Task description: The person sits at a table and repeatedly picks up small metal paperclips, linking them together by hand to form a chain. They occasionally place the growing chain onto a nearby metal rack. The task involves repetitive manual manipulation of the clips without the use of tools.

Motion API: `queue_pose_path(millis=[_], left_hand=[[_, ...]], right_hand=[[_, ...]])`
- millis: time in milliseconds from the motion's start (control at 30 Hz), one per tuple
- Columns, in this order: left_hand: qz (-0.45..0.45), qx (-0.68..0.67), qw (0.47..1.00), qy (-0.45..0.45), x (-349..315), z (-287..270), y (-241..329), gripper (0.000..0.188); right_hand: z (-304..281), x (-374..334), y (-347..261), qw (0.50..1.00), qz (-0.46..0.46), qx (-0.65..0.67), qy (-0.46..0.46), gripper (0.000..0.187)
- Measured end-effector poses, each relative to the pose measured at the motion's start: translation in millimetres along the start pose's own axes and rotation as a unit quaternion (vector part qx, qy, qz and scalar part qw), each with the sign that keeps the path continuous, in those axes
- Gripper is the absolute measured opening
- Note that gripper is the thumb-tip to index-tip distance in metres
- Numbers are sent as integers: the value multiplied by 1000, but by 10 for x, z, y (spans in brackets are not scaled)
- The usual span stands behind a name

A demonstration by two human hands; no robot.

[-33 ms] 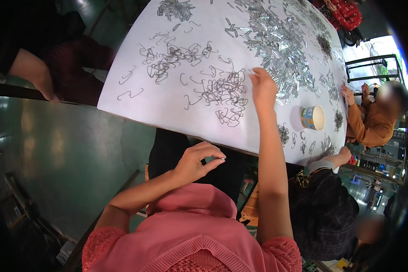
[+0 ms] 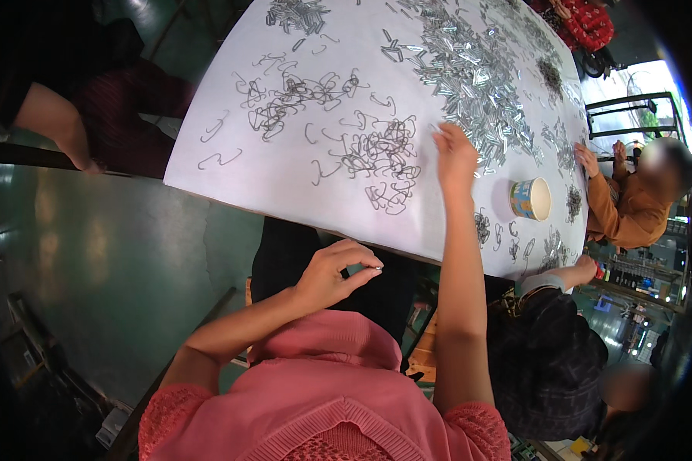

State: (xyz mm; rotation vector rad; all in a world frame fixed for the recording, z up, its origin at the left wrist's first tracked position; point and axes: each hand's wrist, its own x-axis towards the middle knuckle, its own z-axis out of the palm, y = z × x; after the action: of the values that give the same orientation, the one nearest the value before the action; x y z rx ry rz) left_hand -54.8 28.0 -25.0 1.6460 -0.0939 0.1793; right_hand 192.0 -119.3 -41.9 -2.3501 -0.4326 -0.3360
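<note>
My left hand (image 2: 337, 275) is held over my lap, just off the near table edge. Its thumb and forefinger pinch a small shiny metal piece (image 2: 377, 268), mostly hidden by the fingertips. My right hand (image 2: 457, 157) reaches over the white table (image 2: 277, 177), fingers drawn together; what they hold, if anything, is too small to make out. It is between a pile of bent wire hooks (image 2: 380, 154) on its left and a large heap of shiny narrow metal pieces (image 2: 477, 84) beyond and to its right. More wire hooks (image 2: 300, 96) lie farther left.
A paper cup (image 2: 529, 200) lies or stands tilted in view at the right. Small dark clusters of wire parts (image 2: 481, 224) are near it. Co-workers sit around: a brown sleeve (image 2: 627, 211) at right, a dark-clad person (image 2: 550, 361) close beside me, a bare arm (image 2: 58, 123) at left.
My right hand has drawn back a little toward me and to the right, away from the hook pile. My left hand stays where it was.
</note>
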Motion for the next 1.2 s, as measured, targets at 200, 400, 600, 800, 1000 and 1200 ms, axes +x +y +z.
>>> queue_pose_path(millis=[200,400,600,800,1000,1200], left_hand=[[-5,-14,1000,-10,30,-29,-67,13],[38,3,998,-51,132,-54,-251,12],[15,13,999,-49,182,-115,-348,10],[-22,-21,999,-41,185,-110,-383,9],[-25,-13,999,-31,181,-91,-406,9],[-27,-9,999,-44,194,-109,-415,10]], right_hand=[[-1099,-730,429,968,215,-124,-35,13],[-1112,-756,182,978,127,-163,-24,15],[127,-94,-757,985,-99,50,-129,15],[827,422,-1113,950,-152,-8,-272,13],[949,453,-1044,928,-131,-95,-336,9],[894,299,-1038,927,-167,-134,-309,10]])
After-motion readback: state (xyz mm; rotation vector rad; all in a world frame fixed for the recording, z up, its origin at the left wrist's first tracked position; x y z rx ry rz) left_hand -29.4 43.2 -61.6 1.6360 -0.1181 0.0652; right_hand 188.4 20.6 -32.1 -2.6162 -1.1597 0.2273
